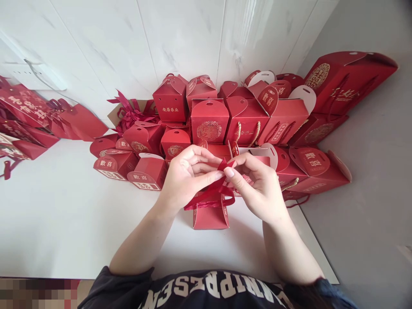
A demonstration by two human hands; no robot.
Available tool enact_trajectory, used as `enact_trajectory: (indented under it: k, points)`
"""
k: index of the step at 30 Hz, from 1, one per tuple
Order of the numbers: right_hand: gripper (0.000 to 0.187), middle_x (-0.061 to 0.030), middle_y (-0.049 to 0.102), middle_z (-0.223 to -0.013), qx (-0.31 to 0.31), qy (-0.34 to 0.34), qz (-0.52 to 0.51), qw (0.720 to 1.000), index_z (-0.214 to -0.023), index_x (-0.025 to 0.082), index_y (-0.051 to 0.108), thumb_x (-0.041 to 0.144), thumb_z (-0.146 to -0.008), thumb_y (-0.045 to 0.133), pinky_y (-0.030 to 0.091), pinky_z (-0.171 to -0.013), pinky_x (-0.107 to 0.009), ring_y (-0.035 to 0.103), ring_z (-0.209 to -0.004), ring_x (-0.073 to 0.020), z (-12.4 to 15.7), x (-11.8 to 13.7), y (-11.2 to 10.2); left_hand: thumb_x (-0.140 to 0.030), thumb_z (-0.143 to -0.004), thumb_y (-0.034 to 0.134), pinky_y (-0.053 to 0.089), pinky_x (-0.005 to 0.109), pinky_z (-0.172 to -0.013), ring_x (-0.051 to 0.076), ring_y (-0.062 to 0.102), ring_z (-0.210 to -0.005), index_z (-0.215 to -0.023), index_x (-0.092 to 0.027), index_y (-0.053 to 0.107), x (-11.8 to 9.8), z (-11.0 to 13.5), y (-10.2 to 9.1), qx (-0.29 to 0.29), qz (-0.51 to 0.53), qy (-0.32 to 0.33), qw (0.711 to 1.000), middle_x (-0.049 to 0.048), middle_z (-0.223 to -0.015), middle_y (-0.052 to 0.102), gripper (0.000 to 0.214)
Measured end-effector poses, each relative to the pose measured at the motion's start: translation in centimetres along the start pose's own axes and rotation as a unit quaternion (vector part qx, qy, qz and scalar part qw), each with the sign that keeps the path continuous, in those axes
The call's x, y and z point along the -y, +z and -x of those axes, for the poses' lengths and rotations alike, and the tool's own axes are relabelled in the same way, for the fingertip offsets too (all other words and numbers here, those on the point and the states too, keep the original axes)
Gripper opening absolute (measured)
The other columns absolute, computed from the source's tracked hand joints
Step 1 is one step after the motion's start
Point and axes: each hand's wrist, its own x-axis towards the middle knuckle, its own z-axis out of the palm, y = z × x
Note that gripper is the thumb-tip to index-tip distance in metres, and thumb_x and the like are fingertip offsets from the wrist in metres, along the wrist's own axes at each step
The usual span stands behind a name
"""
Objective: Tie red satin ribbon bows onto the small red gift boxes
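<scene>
A dark red ribbon (206, 198) runs over the top of a small red gift box (210, 218) that stands on the white table in front of me. Above the box, my left hand (193, 174) pinches the ribbon between thumb and fingers. My right hand (254, 182) grips it from the other side, thumb and forefinger pressed together. The ribbon's short ends poke up between the fingertips, and a loop hangs below them to the right. My hands hide much of the box's upper part.
Red gift boxes (210, 122) stand stacked along the tiled wall (186, 38). A bundle of ribbons (133, 113) lies behind them on the left. Red gift bags (75, 120) sit at the far left. A large red box (350, 81) tops the right stack by the grey wall (380, 171).
</scene>
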Motion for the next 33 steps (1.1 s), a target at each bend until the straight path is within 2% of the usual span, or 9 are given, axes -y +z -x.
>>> enact_trajectory:
  k: [8,11,16,19,22,26,29,31,33]
  points:
    - [0.013,-0.0012,0.063,-0.08,-0.028,-0.057,0.024,0.998,-0.085,0.019,0.063,0.03,-0.091,0.066,0.046,-0.052,-0.024,0.057,-0.063,-0.0115,-0.1,-0.3,0.0,-0.018,-0.074,0.079,0.061,0.024,-0.073,0.015,0.073,-0.082,-0.101,-0.02,0.061,-0.2,0.2,0.1,0.026,-0.018,0.014,0.999,0.005,-0.102,0.073,0.033]
    - [0.013,-0.001,0.062,-0.077,-0.042,-0.088,0.002,0.995,-0.085,0.02,0.062,0.03,-0.092,0.064,0.048,-0.051,-0.026,0.056,-0.059,-0.0119,-0.6,0.1,-0.5,-0.023,-0.076,0.079,0.061,0.027,-0.076,0.018,0.074,-0.082,-0.108,-0.018,0.068,-0.3,0.0,-0.2,0.097,-0.05,-0.015,0.994,0.0066,-0.093,0.076,0.034]
    - [0.013,-0.002,0.064,-0.078,-0.094,-0.191,0.065,0.975,-0.081,0.022,0.063,0.029,-0.091,0.067,0.052,-0.057,-0.03,0.062,-0.069,-0.0155,-2.4,2.9,-2.1,-0.029,-0.074,0.08,0.061,0.035,-0.081,0.025,0.074,-0.086,-0.09,-0.015,0.076,0.3,-0.9,-0.8,0.195,-0.052,-0.05,0.978,0.0089,-0.09,0.077,0.022]
    - [0.013,-0.0012,0.064,-0.078,-0.072,-0.215,0.093,0.97,-0.081,0.022,0.064,0.028,-0.091,0.067,0.053,-0.06,-0.031,0.063,-0.072,-0.0161,-3.1,4.4,-3.0,-0.029,-0.075,0.079,0.059,0.038,-0.086,0.026,0.073,-0.09,-0.089,-0.016,0.077,1.5,-1.1,-0.9,0.253,-0.058,-0.036,0.965,0.0094,-0.091,0.077,0.019]
    - [0.016,-0.0011,0.063,-0.077,-0.04,-0.211,0.102,0.971,-0.081,0.022,0.063,0.033,-0.091,0.067,0.053,-0.059,-0.032,0.063,-0.072,-0.0168,-3.2,4.5,-3.2,-0.029,-0.073,0.08,0.056,0.041,-0.093,0.026,0.072,-0.095,-0.089,-0.017,0.076,3.2,-0.2,-0.7,0.296,-0.071,-0.015,0.953,0.0099,-0.093,0.076,0.02]
    - [0.019,-0.0019,0.062,-0.076,-0.038,-0.2,0.095,0.974,-0.083,0.022,0.062,0.038,-0.093,0.063,0.052,-0.056,-0.032,0.062,-0.068,-0.0163,-2.6,3.3,-3.0,-0.033,-0.068,0.084,0.054,0.04,-0.093,0.026,0.069,-0.098,-0.081,-0.018,0.07,5.7,2.2,-0.1,0.242,-0.128,-0.006,0.962,0.0101,-0.101,0.073,0.024]
    - [0.017,-0.0021,0.062,-0.075,-0.08,-0.198,0.087,0.973,-0.085,0.023,0.062,0.037,-0.095,0.061,0.05,-0.053,-0.031,0.061,-0.063,-0.0157,-1.9,2.8,-3.0,-0.039,-0.064,0.085,0.051,0.042,-0.095,0.028,0.064,-0.104,-0.099,-0.019,0.066,7.1,3.3,0.1,0.193,-0.208,-0.008,0.959,0.0108,-0.11,0.069,0.044]
    - [0.018,-0.003,0.063,-0.075,-0.096,-0.193,0.088,0.973,-0.085,0.024,0.061,0.038,-0.095,0.06,0.049,-0.052,-0.032,0.06,-0.062,-0.0161,-1.4,2.9,-3.3,-0.041,-0.062,0.086,0.047,0.044,-0.099,0.03,0.06,-0.109,-0.108,-0.019,0.062,7.6,3.6,-0.1,0.192,-0.253,0.001,0.948,0.0117,-0.114,0.066,0.056]
    - [0.019,-0.0037,0.063,-0.075,-0.101,-0.185,0.081,0.974,-0.083,0.024,0.062,0.038,-0.095,0.061,0.048,-0.051,-0.032,0.06,-0.061,-0.0161,-1.1,3.1,-3.5,-0.042,-0.065,0.083,0.042,0.046,-0.103,0.032,0.055,-0.114,-0.111,-0.019,0.059,7.9,3.6,-0.5,0.207,-0.282,0.02,0.937,0.0123,-0.117,0.063,0.057]
